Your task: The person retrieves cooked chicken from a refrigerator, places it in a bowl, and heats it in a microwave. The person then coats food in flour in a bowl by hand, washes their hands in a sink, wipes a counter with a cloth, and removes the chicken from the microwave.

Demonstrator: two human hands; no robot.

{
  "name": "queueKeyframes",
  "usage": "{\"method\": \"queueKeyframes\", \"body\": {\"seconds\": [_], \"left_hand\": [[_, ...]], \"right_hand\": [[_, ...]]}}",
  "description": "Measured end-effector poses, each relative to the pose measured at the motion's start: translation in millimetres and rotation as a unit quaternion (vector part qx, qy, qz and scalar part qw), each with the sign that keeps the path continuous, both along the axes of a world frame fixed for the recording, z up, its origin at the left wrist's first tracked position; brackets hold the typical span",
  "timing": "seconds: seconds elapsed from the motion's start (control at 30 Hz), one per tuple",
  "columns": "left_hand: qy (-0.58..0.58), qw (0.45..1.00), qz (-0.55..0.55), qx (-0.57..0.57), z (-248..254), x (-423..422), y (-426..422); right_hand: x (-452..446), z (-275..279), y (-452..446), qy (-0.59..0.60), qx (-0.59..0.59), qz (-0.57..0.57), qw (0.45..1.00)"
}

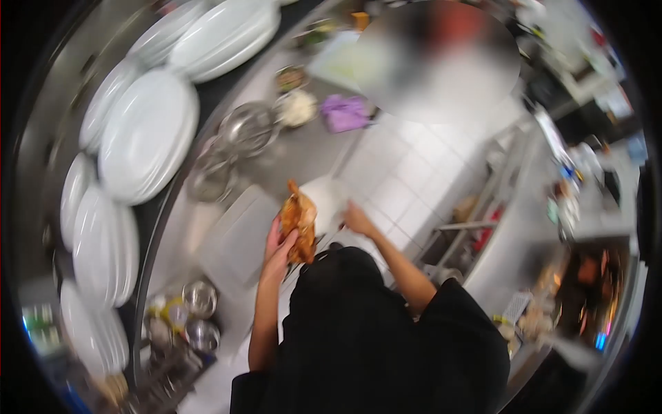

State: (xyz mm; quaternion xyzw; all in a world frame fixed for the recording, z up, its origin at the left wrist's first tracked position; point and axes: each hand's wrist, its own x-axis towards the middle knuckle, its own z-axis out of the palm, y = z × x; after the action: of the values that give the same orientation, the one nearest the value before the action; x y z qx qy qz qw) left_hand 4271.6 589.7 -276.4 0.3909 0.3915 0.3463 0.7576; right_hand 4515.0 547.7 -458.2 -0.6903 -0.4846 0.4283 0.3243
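Observation:
A browned roast bird (pixel 299 219), glossy and golden, is held up in my left hand (pixel 278 250), whose fingers wrap its lower left side. To the right, apart from the bird, my right hand (pixel 356 219) is closed, with a small dark bit showing at its fingers; blur hides what it holds. Behind the bird, between my hands, lies a pale round plate or board (pixel 327 196). A translucent rectangular tray or lid (pixel 238 238) sits on the steel counter just left of my left hand.
Stacked white plates (pixel 147 138) line the left shelf. Metal bowls (pixel 249 129), a white-filled bowl (pixel 297 108) and a purple cloth (pixel 345 113) lie on the counter. Small metal containers (pixel 200 299) stand lower left. A blurred-out person is ahead; another counter (pixel 507 228) runs along the right.

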Motion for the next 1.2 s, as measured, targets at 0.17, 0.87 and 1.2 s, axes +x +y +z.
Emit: {"method": "queueKeyframes", "body": {"seconds": [0.17, 0.87, 1.2], "left_hand": [[0.044, 0.946, -0.321, 0.021, 4.1, 71.8, -3.8], [-0.081, 0.498, -0.761, 0.407, 166.2, 335.3, -477.7], [-0.361, 0.202, -0.738, 0.533, 124.2, 256.5, -696.0]], "right_hand": [[-31.3, 153.1, -130.7, 0.043, -0.104, -0.169, 0.979], [-141.6, 218.0, -607.4, 0.117, -0.01, -0.813, 0.57], [-202.6, 189.1, -724.4, 0.094, 0.033, -0.936, 0.338]]}}
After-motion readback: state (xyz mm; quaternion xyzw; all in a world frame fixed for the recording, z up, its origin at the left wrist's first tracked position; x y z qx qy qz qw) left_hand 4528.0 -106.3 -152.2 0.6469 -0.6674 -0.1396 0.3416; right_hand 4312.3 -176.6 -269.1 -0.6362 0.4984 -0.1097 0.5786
